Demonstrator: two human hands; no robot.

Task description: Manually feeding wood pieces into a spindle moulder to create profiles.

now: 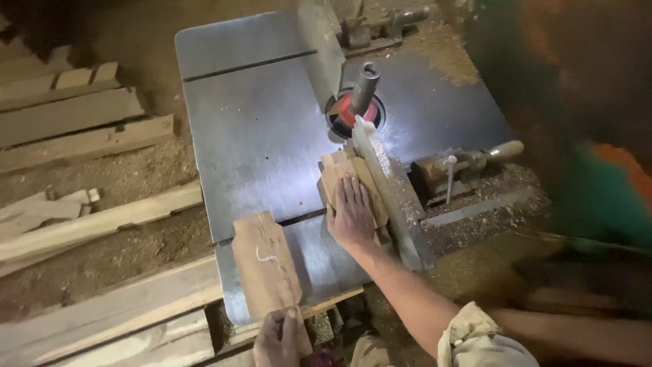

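Right hand point(351, 214) pressed flat on wooden block point(343, 178) at fence point(390, 187); left hand point(277, 338), at 7 o'clock, gripped shaped board point(266, 265).

steel table point(258, 136): smooth, glossy | wooden pieces point(266, 265): matt, rough | sawdust floor point(129, 177): gritty

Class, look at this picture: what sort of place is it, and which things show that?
Most likely a woodworking shop: a steel machine table with an upright spindle, sawdust around it, and rough planks stacked alongside.
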